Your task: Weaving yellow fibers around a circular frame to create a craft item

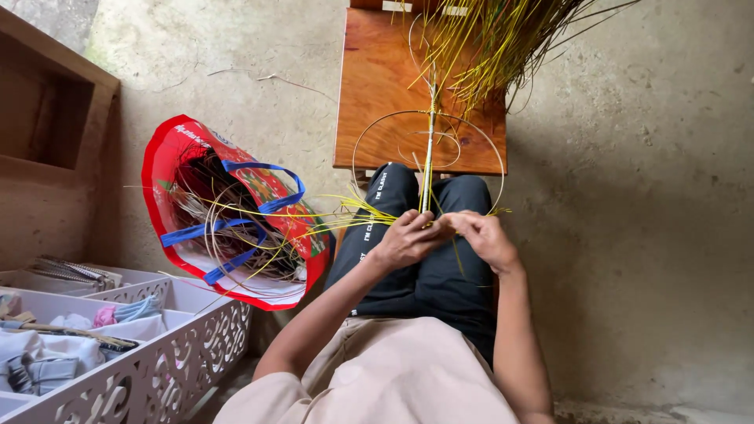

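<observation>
My left hand (pixel 406 238) and my right hand (pixel 483 235) meet above my knees, both pinched on a bundle of thin yellow-green strands (pixel 429 169) bound into a straight stem. The stem runs up from my fingers and fans out into a loose spray of strands (pixel 503 35) at the top. A thin wire hoop (pixel 369 133) circles the stem over a wooden stool (pixel 377 86). More loose yellow strands (pixel 345 210) trail left from my left hand.
A red woven bag with blue handles (pixel 228 208), full of coiled wire and strands, stands at my left. A white fretwork tray (pixel 157 345) with cloth and small items sits at lower left. A wooden shelf unit (pixel 47 118) stands beside a concrete floor (pixel 644 196).
</observation>
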